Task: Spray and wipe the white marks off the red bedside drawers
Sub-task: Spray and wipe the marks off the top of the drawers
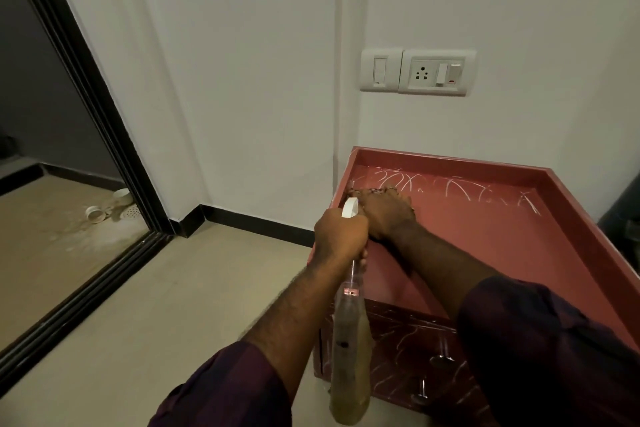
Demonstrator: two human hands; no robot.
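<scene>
Drawers [485, 253] against the wall, socket [437, 72] above, doorway [52, 149] far left, bottle [349, 340] hanging before the drawers' left front corner

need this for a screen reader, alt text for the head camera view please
A person's right hand presses on the top of red bedside drawers scrawled with white marks, while the left hand grips a spray bottle beside it.
</scene>
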